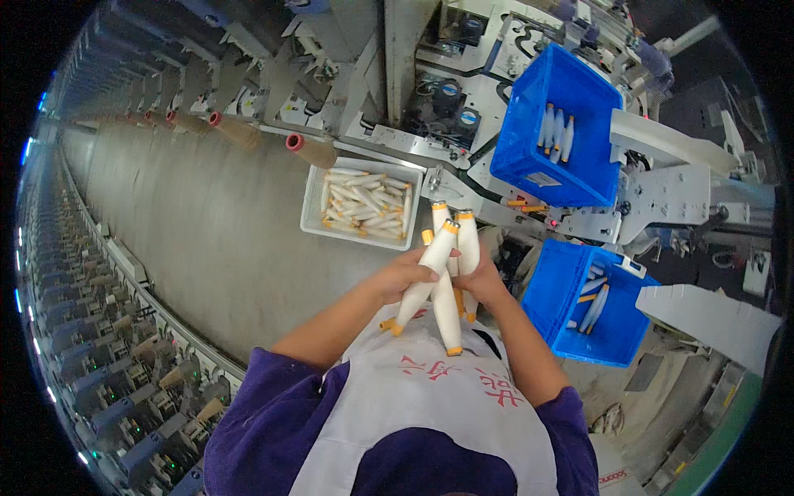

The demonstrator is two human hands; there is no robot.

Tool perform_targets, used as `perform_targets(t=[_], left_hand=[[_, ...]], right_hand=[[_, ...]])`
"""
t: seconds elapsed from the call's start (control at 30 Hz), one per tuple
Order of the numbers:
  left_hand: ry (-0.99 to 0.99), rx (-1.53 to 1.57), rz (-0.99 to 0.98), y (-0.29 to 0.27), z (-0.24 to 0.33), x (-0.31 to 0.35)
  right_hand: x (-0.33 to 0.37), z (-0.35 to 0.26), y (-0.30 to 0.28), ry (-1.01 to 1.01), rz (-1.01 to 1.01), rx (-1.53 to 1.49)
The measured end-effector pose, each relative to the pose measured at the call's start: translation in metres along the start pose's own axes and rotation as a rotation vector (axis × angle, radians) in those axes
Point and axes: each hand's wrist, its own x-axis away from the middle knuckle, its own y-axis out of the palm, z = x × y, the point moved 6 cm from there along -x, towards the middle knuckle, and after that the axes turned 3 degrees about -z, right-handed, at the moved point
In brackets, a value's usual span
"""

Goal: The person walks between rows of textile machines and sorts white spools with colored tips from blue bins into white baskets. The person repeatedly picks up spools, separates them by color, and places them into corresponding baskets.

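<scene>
Close to my apron, both hands hold a bunch of white yarn bobbins with orange ends. My left hand [403, 277] is closed round a tilted yarn bobbin [423, 285] at the front of the bunch. A second yarn bobbin [447, 318] slants behind it, its orange tip pointing down. On the other side, my right hand [484, 281] wraps round an upright yarn bobbin [469, 248]. Several fingers of both hands are hidden behind the bobbins.
Beyond my hands stands a white bin [308, 215] full of bobbins. At the right are an upper blue crate [517, 157] and a lower blue crate [542, 289], each with several bobbins. Machine rows line both sides; a brown cone [314, 151] juts out near the white bin.
</scene>
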Motion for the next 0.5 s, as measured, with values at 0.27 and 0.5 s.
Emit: perform_targets(t=[0.27, 0.5], left_hand=[[0.095, 0.218, 0.131, -0.068, -0.004, 0.024], [0.328, 0.031, 0.455, -0.121, -0.011, 0.055]], right_hand=[[-0.058, 0.028, 0.051, 0.015, -0.231, -0.035], [-0.062, 0.040, 0.055, 0.070, -0.158, -0.123]])
